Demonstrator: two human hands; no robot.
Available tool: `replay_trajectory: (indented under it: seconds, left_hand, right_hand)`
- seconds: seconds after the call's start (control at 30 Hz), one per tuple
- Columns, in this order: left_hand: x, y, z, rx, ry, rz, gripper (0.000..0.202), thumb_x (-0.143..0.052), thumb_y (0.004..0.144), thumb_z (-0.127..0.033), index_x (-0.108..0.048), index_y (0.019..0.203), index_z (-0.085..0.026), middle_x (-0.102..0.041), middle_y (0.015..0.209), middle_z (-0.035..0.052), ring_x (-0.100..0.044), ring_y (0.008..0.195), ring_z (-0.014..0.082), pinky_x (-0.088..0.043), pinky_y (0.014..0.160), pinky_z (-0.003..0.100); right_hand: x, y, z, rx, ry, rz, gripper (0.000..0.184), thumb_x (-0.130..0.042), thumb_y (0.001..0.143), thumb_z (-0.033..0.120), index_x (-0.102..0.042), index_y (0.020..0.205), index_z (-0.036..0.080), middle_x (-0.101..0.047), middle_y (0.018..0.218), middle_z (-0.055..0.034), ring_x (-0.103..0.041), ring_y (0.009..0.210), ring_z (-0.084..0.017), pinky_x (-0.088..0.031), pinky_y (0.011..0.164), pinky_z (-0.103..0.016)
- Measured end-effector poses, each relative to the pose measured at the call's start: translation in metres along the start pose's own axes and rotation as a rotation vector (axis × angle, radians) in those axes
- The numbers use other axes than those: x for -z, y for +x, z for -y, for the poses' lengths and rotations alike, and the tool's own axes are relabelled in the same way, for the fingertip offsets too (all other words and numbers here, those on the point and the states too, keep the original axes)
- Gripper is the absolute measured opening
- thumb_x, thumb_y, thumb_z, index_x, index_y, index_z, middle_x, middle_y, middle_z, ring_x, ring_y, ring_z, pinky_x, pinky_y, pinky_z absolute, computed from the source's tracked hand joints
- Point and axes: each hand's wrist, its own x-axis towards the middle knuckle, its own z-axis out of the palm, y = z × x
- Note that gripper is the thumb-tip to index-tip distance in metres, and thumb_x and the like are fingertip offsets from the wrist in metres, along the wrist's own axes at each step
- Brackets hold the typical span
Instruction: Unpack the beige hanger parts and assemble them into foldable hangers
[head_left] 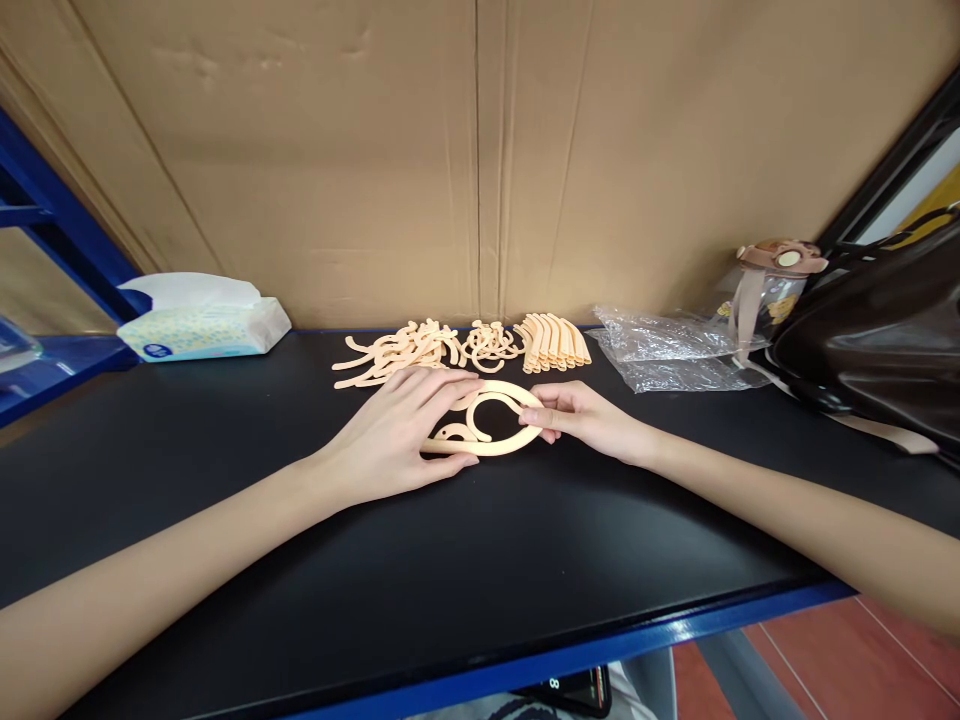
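A cream plastic folding hanger (512,440), folded into a loop with its curved hook inside, is held low over the black tabletop. My left hand (401,430) grips its left end, fingers over the top and thumb along the near side; that end is largely covered. At the right end of the loop, my right hand (581,415) pinches it between thumb and fingers. Just beyond the hands lie loose cream parts: a heap of wavy arms (367,365), a small pile of hooks (491,345) and a neat row of curved arms (553,342).
A tissue pack (202,320) stands at the back left. Clear plastic bags (660,350), a drink bottle (772,290) and a dark bag (870,330) occupy the right side. A cardboard wall (300,160) closes off the back. Below the blue front edge, a phone (574,690) shows.
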Motion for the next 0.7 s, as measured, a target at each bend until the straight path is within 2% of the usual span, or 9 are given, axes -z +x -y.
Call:
replay_trajectory:
  seconds: [0.23, 0.37, 0.43, 0.5, 0.6, 0.7]
  left_hand:
    - [0.002, 0.0, -0.008, -0.062, 0.028, -0.02, 0.06, -0.06, 0.082, -0.043, -0.042, 0.132, -0.016, -0.053, 0.129, 0.0103, -0.047, 0.118, 0.0256, -0.037, 0.101, 0.038]
    - [0.004, 0.0, -0.001, -0.077, 0.003, 0.018, 0.058, -0.058, 0.083, -0.043, -0.041, 0.132, -0.018, -0.053, 0.129, 0.0092, -0.048, 0.119, 0.0243, -0.039, 0.1, 0.036]
    - [0.007, 0.0, 0.007, -0.034, -0.029, 0.077, 0.06, -0.058, 0.081, -0.047, -0.041, 0.132, -0.019, -0.052, 0.13, 0.0083, -0.047, 0.121, 0.0247, -0.039, 0.1, 0.036]
    - [0.011, 0.0, 0.016, 0.063, -0.055, 0.153, 0.065, -0.058, 0.079, -0.053, -0.041, 0.133, -0.022, -0.05, 0.134, 0.0071, -0.046, 0.124, 0.0259, -0.039, 0.101, 0.037]
    - [0.016, 0.001, 0.027, 0.228, -0.076, 0.254, 0.072, -0.057, 0.076, -0.06, -0.039, 0.136, -0.025, -0.046, 0.14, 0.0058, -0.044, 0.127, 0.028, -0.038, 0.102, 0.04]
    - [0.02, 0.002, 0.033, 0.285, -0.084, 0.343, 0.073, -0.057, 0.075, -0.058, -0.038, 0.137, -0.026, -0.044, 0.142, 0.0051, -0.044, 0.128, 0.0278, -0.038, 0.103, 0.04]
  right_hand:
    - [-0.004, -0.001, 0.004, 0.017, 0.0, 0.056, 0.029, -0.058, 0.086, 0.042, -0.054, 0.075, 0.016, -0.05, 0.061, 0.0046, -0.047, 0.059, -0.008, -0.036, 0.06, -0.024]
    - [-0.006, -0.003, 0.004, 0.052, -0.023, 0.074, 0.028, -0.054, 0.088, 0.043, -0.056, 0.084, 0.016, -0.054, 0.064, 0.0026, -0.05, 0.062, -0.01, -0.039, 0.061, -0.025]
    - [-0.006, -0.002, 0.002, 0.087, -0.001, 0.037, 0.027, -0.048, 0.091, 0.042, -0.054, 0.098, 0.017, -0.055, 0.068, 0.0018, -0.051, 0.063, -0.011, -0.041, 0.062, -0.026]
    - [-0.004, -0.001, -0.003, 0.127, 0.007, -0.022, 0.027, -0.046, 0.093, 0.039, -0.048, 0.111, 0.019, -0.052, 0.072, 0.0026, -0.049, 0.062, -0.01, -0.042, 0.062, -0.027]
    - [0.001, 0.001, -0.01, 0.186, -0.039, -0.084, 0.025, -0.046, 0.093, 0.032, -0.043, 0.115, 0.022, -0.043, 0.075, 0.0042, -0.043, 0.059, -0.008, -0.042, 0.062, -0.027]
    - [0.005, 0.002, -0.014, 0.191, -0.077, -0.099, 0.021, -0.041, 0.094, 0.027, -0.041, 0.114, 0.023, -0.039, 0.077, 0.004, -0.04, 0.058, -0.008, -0.04, 0.061, -0.027]
